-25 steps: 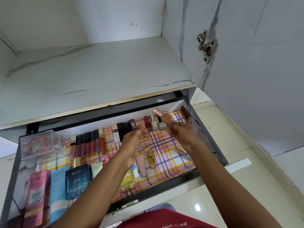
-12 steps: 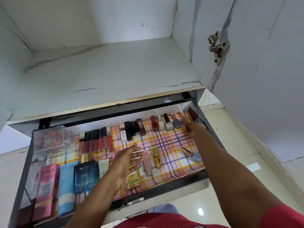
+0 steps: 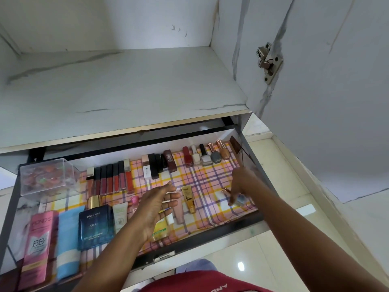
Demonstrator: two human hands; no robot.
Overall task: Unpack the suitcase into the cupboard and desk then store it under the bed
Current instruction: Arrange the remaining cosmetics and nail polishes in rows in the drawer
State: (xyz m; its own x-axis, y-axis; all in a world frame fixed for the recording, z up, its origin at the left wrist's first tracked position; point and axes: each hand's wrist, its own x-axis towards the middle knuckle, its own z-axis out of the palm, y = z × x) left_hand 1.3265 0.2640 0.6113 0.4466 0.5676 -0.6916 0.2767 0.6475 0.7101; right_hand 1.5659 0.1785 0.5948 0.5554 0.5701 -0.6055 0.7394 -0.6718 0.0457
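Head view: right hand (image 3: 242,182) has been brought back from the far polish row (image 3: 205,155) and is lowered onto a bottle (image 3: 235,198) near the drawer (image 3: 210,234) front; grip cannot be told. Left hand (image 3: 156,205) hovers, fingers straight, empty. Suitcase unseen; sorting is judged ongoing.

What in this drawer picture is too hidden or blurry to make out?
- Head view: the yellow tube is half covered by the left hand.
- The small bottle is blurred; whether the right hand grips it is unclear.
- The clear box contents are indistinct.
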